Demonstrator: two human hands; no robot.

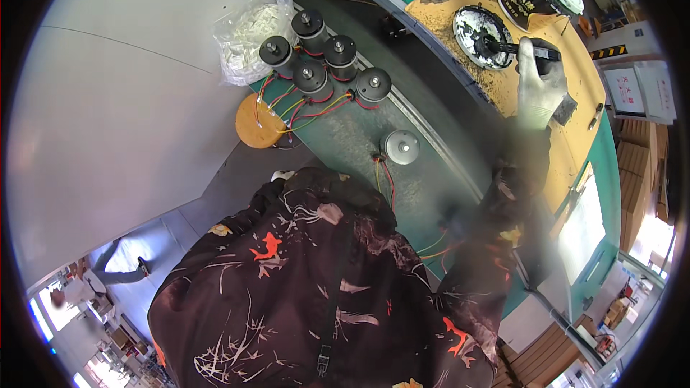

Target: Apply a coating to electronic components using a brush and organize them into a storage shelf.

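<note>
My right hand (540, 85), in a whitish glove, grips the dark handle of a brush (512, 48). The brush's tip rests in a round lid (467, 26) smeared with black and white paste. Of my left hand (282, 174) only a bit of pale glove shows beyond the sleeve, and its fingers are hidden. A silver-topped motor (400, 147) with red and yellow wires stands alone on the green bench (338, 147) in front of me. Several black-topped motors (310, 77) are grouped farther off to the left, their wires trailing toward a round wooden stool top (259, 121).
A black tub (519, 1) with a white top stands beyond the lid on a stained yellow board (586, 93). A clear bag (253, 39) of whitish material lies behind the motors. A dark block (566, 110) is near my right wrist; a pale partition (122, 100) rises at left.
</note>
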